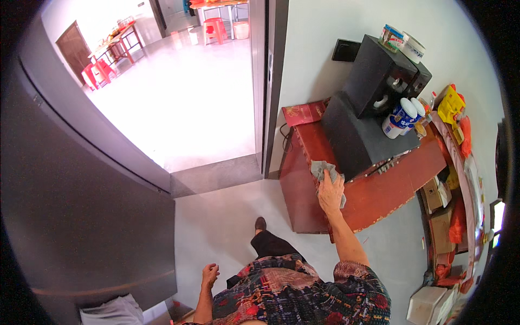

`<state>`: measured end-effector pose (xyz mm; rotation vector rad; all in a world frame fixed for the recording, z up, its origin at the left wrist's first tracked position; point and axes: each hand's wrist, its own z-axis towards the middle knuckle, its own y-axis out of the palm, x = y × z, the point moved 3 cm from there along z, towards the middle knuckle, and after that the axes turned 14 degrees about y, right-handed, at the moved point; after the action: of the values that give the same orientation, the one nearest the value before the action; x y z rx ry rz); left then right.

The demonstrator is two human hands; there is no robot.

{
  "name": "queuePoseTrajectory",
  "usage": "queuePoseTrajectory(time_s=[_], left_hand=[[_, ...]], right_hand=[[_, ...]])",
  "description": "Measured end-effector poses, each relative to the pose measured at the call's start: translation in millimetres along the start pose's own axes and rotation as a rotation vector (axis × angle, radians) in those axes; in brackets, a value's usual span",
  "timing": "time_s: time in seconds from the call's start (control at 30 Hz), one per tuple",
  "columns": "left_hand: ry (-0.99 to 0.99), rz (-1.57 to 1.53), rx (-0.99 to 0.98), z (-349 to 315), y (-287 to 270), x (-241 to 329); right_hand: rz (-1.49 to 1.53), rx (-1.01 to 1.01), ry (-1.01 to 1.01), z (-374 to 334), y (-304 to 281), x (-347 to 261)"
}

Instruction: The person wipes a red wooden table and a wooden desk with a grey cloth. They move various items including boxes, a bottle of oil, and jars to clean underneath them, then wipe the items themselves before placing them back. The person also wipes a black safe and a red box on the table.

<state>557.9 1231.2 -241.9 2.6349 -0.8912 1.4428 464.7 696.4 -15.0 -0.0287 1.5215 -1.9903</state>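
My right hand (331,193) presses a crumpled grey cloth (323,168) onto the red-brown top of a wooden cabinet (374,201), near its left edge. Part of the cloth sticks out beyond my fingertips, and another bit shows beside the palm. Just beyond it stands a large black speaker box (360,135). Low on my left side hangs my left hand (210,275), its fingers loosely bent and apart, with nothing visible in it.
Smaller black speakers (382,76) stand on the large box, with tape rolls (413,47) on top. Blue-and-white canisters (400,118) sit beside them. A red packet (306,113) lies at the cabinet's back corner. Cluttered shelves (441,230) are at right, an open doorway (214,176) at left.
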Motion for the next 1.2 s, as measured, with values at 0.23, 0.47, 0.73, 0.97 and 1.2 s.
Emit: queuePoseTrajectory(time_s=[0.23, 0.47, 0.73, 0.97, 1.2], left_hand=[[0.005, -0.013, -0.112, 91.6, 24.0, 118.9], [0.374, -0.19, -0.481, 200.5, 150.8, 364.0], [0.284, -0.415, -0.537, 211.8, 334.5, 523.2], [0.207, -0.243, -0.475, 222.3, 365.4, 541.7], [0.264, -0.506, -0.666, 228.1, 332.1, 541.0]], right_hand=[[-0.025, 0.063, -0.014, 78.3, 49.2, -47.0], [0.071, -0.03, -0.104, 134.6, 66.3, -79.4], [-0.058, -0.121, 0.004, 95.6, 39.3, -54.7], [-0.131, 0.018, 0.186, 44.4, 5.2, -26.7], [-0.065, 0.161, 0.258, 49.3, 11.5, -37.4]])
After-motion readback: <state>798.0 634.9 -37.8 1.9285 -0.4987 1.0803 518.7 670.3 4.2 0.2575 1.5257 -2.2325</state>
